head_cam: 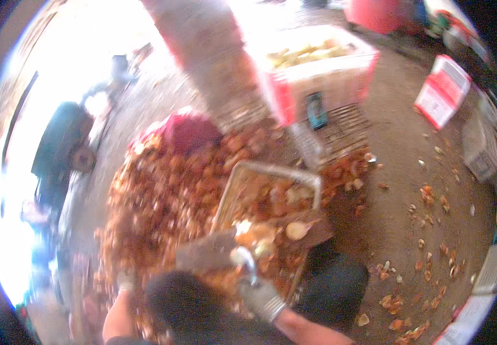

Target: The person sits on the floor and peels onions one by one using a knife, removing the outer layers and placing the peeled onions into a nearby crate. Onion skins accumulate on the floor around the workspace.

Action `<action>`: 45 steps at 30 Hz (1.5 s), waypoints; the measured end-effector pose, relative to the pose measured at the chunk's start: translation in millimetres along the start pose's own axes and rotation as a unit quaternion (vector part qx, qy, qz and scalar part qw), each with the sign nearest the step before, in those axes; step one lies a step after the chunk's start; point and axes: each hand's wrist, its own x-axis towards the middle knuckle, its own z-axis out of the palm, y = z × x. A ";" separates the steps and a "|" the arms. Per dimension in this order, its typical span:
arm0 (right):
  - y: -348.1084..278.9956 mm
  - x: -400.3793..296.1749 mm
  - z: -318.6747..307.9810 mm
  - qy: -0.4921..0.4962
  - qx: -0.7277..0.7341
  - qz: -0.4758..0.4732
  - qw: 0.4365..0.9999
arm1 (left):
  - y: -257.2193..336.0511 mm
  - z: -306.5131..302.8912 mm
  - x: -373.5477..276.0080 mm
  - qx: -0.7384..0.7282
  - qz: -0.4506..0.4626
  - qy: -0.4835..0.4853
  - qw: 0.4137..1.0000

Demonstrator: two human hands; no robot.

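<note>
My right hand [259,297], in a knit work glove, grips a small knife with a pale curved blade [247,261] at the bottom centre. The blade is over a wooden board [207,251] laid across a rectangular crate [227,198]. Onion pieces and peel [257,235] lie on the board, and more onions show in the crate. My left hand [126,278], also gloved, reaches down at the edge of a large heap of brown onions [162,185]; blur hides its fingers and whether it holds anything. A red mesh sack [192,131] lies on the heap.
Beyond the crate stands a white and red box [330,77] filled with pale peeled onions, with a phone-like object [316,111] at its front. Onion skins [390,304] litter the floor at right. A red and white carton [442,92] lies farther off. A dark machine-like object [61,142] is at left.
</note>
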 end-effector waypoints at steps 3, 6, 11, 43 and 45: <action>35.9 21.9 -3.8 0.015 -0.140 -0.052 0.989 | -51.6 24.2 -130.6 -0.059 -0.130 -0.047 0.989; 26.1 3.1 23.5 0.003 -0.040 -0.018 0.999 | -96.3 10.4 -230.2 -0.106 -0.237 -0.081 0.962; 80.0 40.7 27.5 0.011 -0.103 -0.086 0.991 | -104.4 81.6 -301.5 -0.113 -0.197 -0.178 0.957; 31.1 168.2 118.4 0.117 -0.212 -0.027 0.970 | -78.3 198.1 32.9 -0.267 -0.052 -0.301 0.914; 43.0 181.3 106.8 0.142 -0.189 0.007 0.972 | -89.4 203.5 74.6 -0.224 -0.024 -0.260 0.939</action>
